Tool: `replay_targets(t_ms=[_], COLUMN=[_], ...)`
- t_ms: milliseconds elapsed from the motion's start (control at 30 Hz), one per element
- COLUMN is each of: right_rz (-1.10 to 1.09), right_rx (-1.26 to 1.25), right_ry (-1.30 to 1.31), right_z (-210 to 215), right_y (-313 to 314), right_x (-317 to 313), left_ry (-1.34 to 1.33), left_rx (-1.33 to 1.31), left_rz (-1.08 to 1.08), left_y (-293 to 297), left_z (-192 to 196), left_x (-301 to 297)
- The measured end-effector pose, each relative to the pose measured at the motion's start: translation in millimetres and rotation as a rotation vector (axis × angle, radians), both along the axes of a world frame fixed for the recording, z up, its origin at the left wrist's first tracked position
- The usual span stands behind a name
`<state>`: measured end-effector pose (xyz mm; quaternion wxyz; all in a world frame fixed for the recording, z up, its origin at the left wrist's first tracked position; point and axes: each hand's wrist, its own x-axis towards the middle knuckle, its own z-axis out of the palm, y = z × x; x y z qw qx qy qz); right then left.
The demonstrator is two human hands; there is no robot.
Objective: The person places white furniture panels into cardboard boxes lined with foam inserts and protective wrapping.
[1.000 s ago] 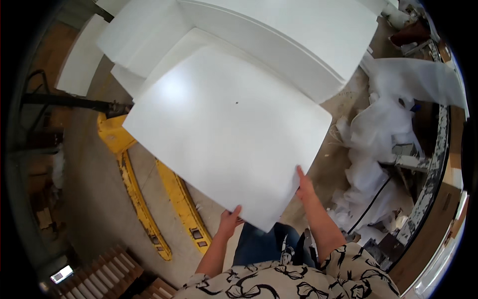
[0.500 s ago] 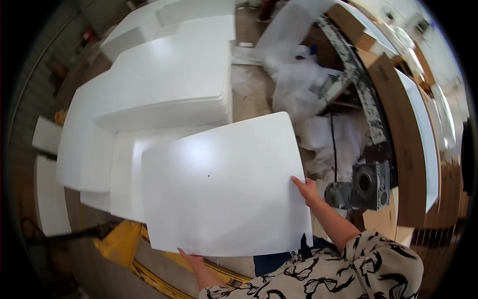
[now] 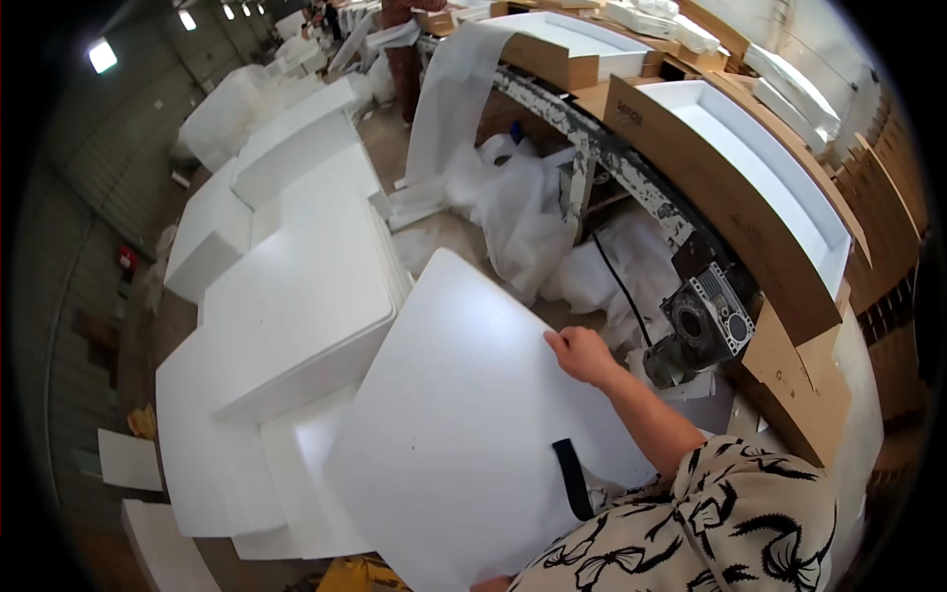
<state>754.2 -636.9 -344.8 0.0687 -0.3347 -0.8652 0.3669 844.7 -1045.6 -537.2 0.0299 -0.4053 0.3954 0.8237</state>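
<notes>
A large white panel [image 3: 444,424] with rounded corners and a small dark speck is held up in front of me, tilted. My right hand [image 3: 584,357] is closed on its right edge, the thumb lying on the upper face. Only a bit of my left hand [image 3: 491,584] shows at the lower rim of the picture, at the panel's near edge; its fingers are mostly hidden under the panel. Left of the panel, and partly covered by it, stand stacks of similar white panels [image 3: 296,286] at stepped heights.
To my right a conveyor frame [image 3: 631,158] with chipped paint carries open brown cartons [image 3: 730,197] lined with white. A motor gearbox [image 3: 705,321] juts out below it. Crumpled foam wrap [image 3: 513,207] hangs to the floor. A yellow pallet jack [image 3: 360,574] shows near the lower edge. Another person [image 3: 402,59] stands far off.
My view has swung right and up toward the conveyor. The panel has turned, its far corner now pointing up past the stacks, with my right hand still on its edge.
</notes>
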Motion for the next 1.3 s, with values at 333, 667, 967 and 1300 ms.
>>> replay_targets(t_ms=[333,667,967,1300], right_rz=[0.017,-0.462,-0.943,-1.399], right_rx=[-0.121,-0.153,0.039,0.005], right_ry=[0.411,0.469,0.471,0.155], right_z=[83.7,117.7,160.0,109.6], right_y=[20.5,232.4,411.7,461.2], right_x=[3.5,59.2,175.9,355.4], left_ry=[0.297,0.766,0.792,0.773], left_rx=[-0.204,-0.107,0.183,0.433], left_rz=[0.009,-0.216,-1.030,-1.570], left_y=[29.4,148.6,353.7,605.5], left_z=[102.0,252.2,276.0,306.4], left_x=[-42.7,-134.4,-265.2,-326.9])
